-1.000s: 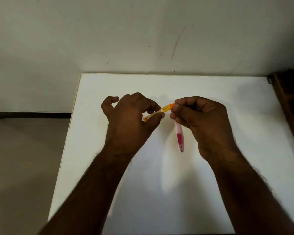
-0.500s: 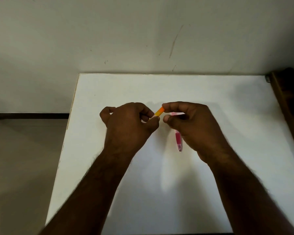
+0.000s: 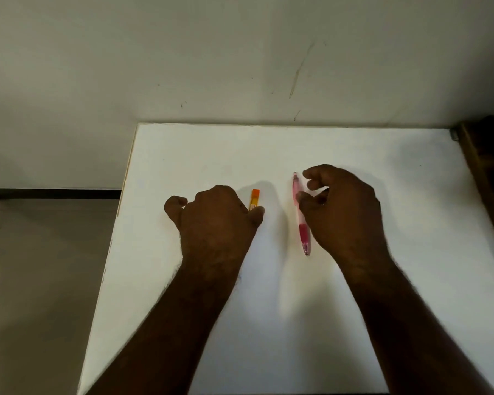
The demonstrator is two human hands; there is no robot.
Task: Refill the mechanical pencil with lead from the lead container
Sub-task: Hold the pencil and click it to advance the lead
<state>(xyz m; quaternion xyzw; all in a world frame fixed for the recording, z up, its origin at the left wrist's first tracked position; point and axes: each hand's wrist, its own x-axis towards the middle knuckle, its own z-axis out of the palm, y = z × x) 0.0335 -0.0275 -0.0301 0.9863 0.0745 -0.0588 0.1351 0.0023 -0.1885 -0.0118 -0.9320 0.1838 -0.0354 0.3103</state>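
On the white desk against a pale wall, the slim pink translucent mechanical pencil lies lengthwise, tip toward the person, touching the loosely curled, empty right hand, while the left hand pinches the small orange lead container just left of it.

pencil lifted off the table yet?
No, the pink mechanical pencil lies flat on the white table, with the right hand curled beside it at its barrel.

Left hand holds lead container (orange); pencil beside right hand.
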